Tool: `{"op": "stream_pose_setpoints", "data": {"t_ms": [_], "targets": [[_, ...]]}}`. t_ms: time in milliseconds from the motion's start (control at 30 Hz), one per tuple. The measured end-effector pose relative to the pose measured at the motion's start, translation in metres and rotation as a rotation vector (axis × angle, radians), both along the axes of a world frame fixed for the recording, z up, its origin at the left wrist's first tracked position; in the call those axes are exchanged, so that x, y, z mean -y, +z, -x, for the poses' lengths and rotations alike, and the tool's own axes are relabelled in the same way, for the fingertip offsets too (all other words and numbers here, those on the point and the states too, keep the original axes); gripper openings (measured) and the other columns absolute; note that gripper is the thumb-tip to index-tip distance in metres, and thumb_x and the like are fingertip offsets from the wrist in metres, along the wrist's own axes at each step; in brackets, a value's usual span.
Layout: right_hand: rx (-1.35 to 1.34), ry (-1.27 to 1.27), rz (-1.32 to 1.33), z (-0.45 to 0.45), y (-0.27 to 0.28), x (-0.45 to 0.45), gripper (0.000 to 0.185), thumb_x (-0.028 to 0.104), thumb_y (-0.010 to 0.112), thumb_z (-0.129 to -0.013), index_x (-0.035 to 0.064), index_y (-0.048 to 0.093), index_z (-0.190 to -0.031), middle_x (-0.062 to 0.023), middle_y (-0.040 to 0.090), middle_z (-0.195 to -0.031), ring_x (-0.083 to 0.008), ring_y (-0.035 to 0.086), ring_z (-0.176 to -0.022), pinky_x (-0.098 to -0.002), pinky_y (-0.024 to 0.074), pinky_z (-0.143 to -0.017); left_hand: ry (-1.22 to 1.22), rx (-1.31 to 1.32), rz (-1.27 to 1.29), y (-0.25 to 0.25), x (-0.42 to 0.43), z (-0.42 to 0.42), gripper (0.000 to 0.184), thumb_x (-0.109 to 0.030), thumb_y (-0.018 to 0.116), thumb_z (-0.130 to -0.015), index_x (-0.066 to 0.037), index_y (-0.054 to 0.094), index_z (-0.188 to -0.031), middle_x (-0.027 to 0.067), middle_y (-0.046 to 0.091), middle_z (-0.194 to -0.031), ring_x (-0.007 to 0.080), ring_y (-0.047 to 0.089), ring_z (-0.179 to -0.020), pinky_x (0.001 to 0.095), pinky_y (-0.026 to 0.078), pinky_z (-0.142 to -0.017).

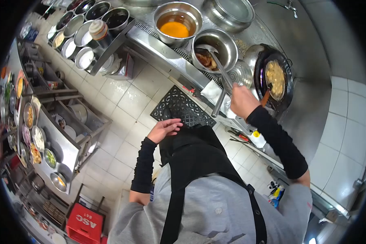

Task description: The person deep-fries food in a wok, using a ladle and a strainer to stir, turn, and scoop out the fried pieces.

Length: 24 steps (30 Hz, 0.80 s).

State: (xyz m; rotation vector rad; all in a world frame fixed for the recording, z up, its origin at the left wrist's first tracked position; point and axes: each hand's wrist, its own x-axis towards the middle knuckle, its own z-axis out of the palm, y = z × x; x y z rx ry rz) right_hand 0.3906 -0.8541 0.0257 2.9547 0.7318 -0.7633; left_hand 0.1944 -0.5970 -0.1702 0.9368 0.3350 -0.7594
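My right hand (pixel 244 101) is closed around the handle of a metal ladle (pixel 220 63), whose bowl end rests inside a steel pot (pixel 230 48). Brown pieces of food (pixel 205 60) lie in that pot, partly under the ladle. Beside it is a perforated skimmer (pixel 240 74), its handle running just left of my right hand. Beyond that hand, a dark wok (pixel 289 87) holds frothy yellowish food (pixel 275 77); a brown wooden handle (pixel 265 98) shows at its near edge. My left hand (pixel 165 130) hangs before the black apron, fingers loosely stretched, holding nothing.
A steel bowl of orange liquid (pixel 175 29) and a large steel pot (pixel 230 14) stand at the back of the stove. Seasoning containers (pixel 85 57) and a squeeze bottle (pixel 98 30) are at upper left. A prep counter (pixel 71 152) with bowls, a red crate (pixel 84 223) and a floor mat (pixel 175 101) lie around.
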Motion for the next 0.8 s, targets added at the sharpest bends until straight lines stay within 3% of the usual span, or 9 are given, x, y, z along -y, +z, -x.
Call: {"op": "stream_pose_setpoints", "data": {"t_ms": [100, 133, 267, 367, 400, 500, 567, 667, 800], "targets": [[0.103, 0.238, 0.065, -0.001, -0.008, 0.005, 0.023, -0.003, 0.056, -0.072, -0.0161, 0.056, -0.091, -0.0319, 0.064, -0.08, -0.0472, 0.068, -0.081, -0.0476, 0.0567, -0.075, 0.007, -0.037, 0.006, -0.011, -0.008, 0.016, 0.042, -0.018, 0.055, -0.105, -0.002, 0.052, -0.143, 0.008, 0.066, -0.128, 0.0138, 0.064, -0.11, 0.0286, 0.053, -0.095], [0.122, 0.257, 0.055, -0.003, -0.005, 0.008, 0.037, -0.003, 0.059, -0.07, -0.0204, 0.057, -0.102, -0.0321, 0.064, -0.081, -0.045, 0.069, -0.081, -0.0455, 0.0574, -0.074, 0.009, -0.041, 0.002, -0.011, -0.01, 0.022, 0.041, -0.018, 0.055, -0.105, -0.002, 0.052, -0.143, 0.0082, 0.066, -0.128, 0.0139, 0.064, -0.11, 0.0288, 0.054, -0.095], [0.12, 0.382, 0.102, -0.012, -0.005, 0.028, 0.052, -0.002, 0.06, -0.071, -0.0226, 0.053, -0.119, -0.0323, 0.064, -0.086, -0.0432, 0.069, -0.08, -0.0446, 0.0578, -0.073, 0.05, -0.083, -0.058, -0.033, -0.02, 0.054, 0.041, -0.017, 0.055, -0.104, -0.001, 0.054, -0.142, 0.0085, 0.066, -0.128, 0.0143, 0.064, -0.108, 0.0298, 0.055, -0.093], [-0.028, 0.191, 0.23, -0.013, 0.036, 0.014, 0.049, -0.001, 0.058, -0.076, -0.0197, 0.053, -0.121, -0.0323, 0.064, -0.085, -0.0435, 0.069, -0.081, -0.0462, 0.057, -0.073, 0.079, -0.207, -0.11, -0.05, -0.03, 0.075, 0.041, -0.014, 0.055, -0.102, -0.001, 0.054, -0.141, 0.0086, 0.067, -0.128, 0.0143, 0.065, -0.105, 0.0303, 0.055, -0.091], [0.06, 0.175, 0.095, -0.014, 0.031, 0.026, 0.04, 0.001, 0.056, -0.081, -0.0154, 0.059, -0.116, -0.031, 0.064, -0.084, -0.0449, 0.068, -0.079, -0.0491, 0.0552, -0.074, 0.135, -0.241, -0.094, -0.054, -0.031, 0.081, 0.041, -0.012, 0.056, -0.101, -0.001, 0.055, -0.14, 0.0086, 0.067, -0.126, 0.0145, 0.065, -0.102, 0.0309, 0.056, -0.09], [-0.08, 0.114, 0.051, -0.042, 0.062, 0.005, 0.03, 0.003, 0.056, -0.082, -0.0131, 0.064, -0.105, -0.0302, 0.063, -0.082, -0.0469, 0.065, -0.078, -0.0515, 0.0532, -0.074, 0.198, -0.301, -0.128, -0.093, -0.033, 0.103, 0.041, -0.007, 0.049, -0.102, 0.001, 0.05, -0.142, 0.0116, 0.065, -0.129, 0.0197, 0.065, -0.11, 0.0354, 0.055, -0.094], [-0.02, 0.09, -0.061, -0.044, 0.035, 0.008, 0.015, 0.003, 0.057, -0.074, -0.0108, 0.06, -0.072, -0.0347, 0.062, -0.074, -0.0486, 0.067, -0.08, -0.0525, 0.0537, -0.079, 0.225, -0.381, -0.15, -0.111, -0.031, 0.118, 0.043, -0.007, 0.048, -0.101, 0.001, 0.05, -0.143, 0.0125, 0.065, -0.129, 0.0217, 0.065, -0.111, 0.0365, 0.055, -0.093], [-0.022, 0.143, -0.002, -0.016, 0.027, 0.013, 0.018, 0.003, 0.057, -0.076, -0.0116, 0.061, -0.086, -0.0343, 0.064, -0.088, -0.0497, 0.065, -0.09, -0.0531, 0.0519, -0.084, 0.298, -0.473, -0.153, -0.151, -0.022, 0.143, 0.043, -0.01, 0.05, -0.1, 0.002, 0.051, -0.141, 0.0129, 0.066, -0.128, 0.0224, 0.065, -0.109, 0.0366, 0.055, -0.092], [-0.118, 0.053, 0.085, -0.02, 0.039, 0.017, 0.02, 0.006, 0.057, -0.081, -0.0108, 0.058, -0.092, -0.0318, 0.063, -0.089, -0.0482, 0.062, -0.094, -0.0516, 0.0503, -0.088, 0.289, -0.589, -0.251, -0.169, -0.008, 0.179, 0.041, -0.015, 0.047, -0.101, 0.0, 0.054, -0.138, 0.0104, 0.067, -0.123, 0.0222, 0.065, -0.108, 0.0374, 0.055, -0.088]]}}
